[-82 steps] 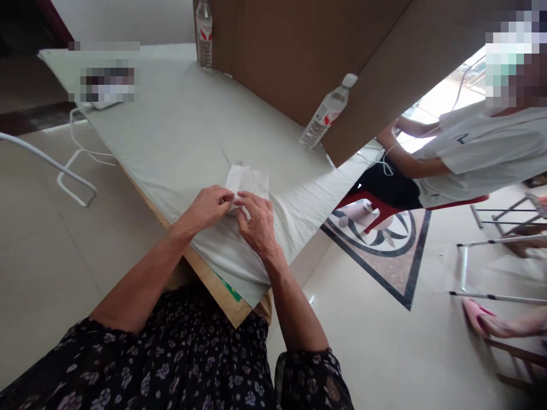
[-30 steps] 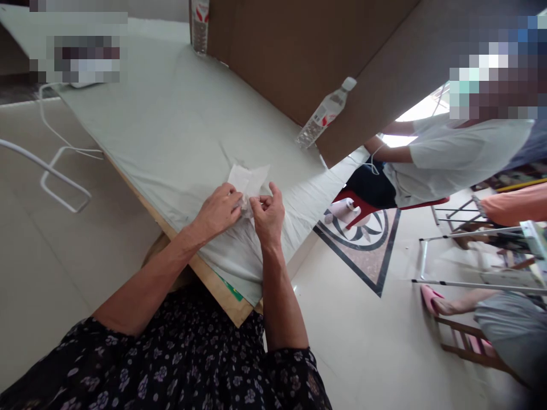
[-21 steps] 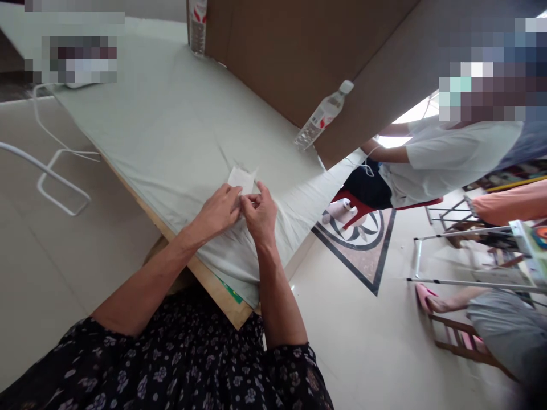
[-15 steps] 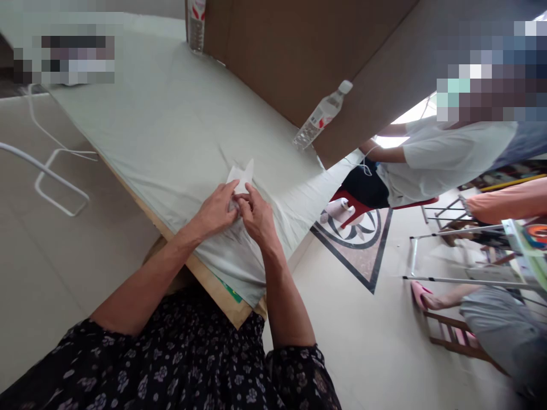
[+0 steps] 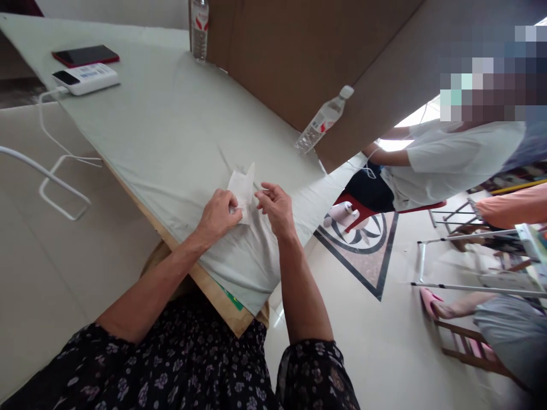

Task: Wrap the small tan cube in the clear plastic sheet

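Observation:
A creased white piece of paper [image 5: 241, 187], perhaps a tissue, lies on the pale cloth of the table near its front corner. At the paper's left edge is my left hand [image 5: 219, 215], its fingers curled and closed on it. My right hand [image 5: 276, 209] hovers just right of the paper, thumb and fingers bent but apart, with nothing visible between them. The cloth under both hands is wrinkled.
A large cardboard box [image 5: 273, 62] stands at the back, with a plastic bottle [image 5: 322, 121] by its near corner and another bottle [image 5: 199, 31] at left. A phone [image 5: 88, 55] and a white cabled device [image 5: 88, 78] lie far left. A person in a white shirt [image 5: 461, 156] sits at right.
My right hand has moved right, away from my left hand and the paper. My left hand has curled more closely at the paper's edge, and more of the paper shows.

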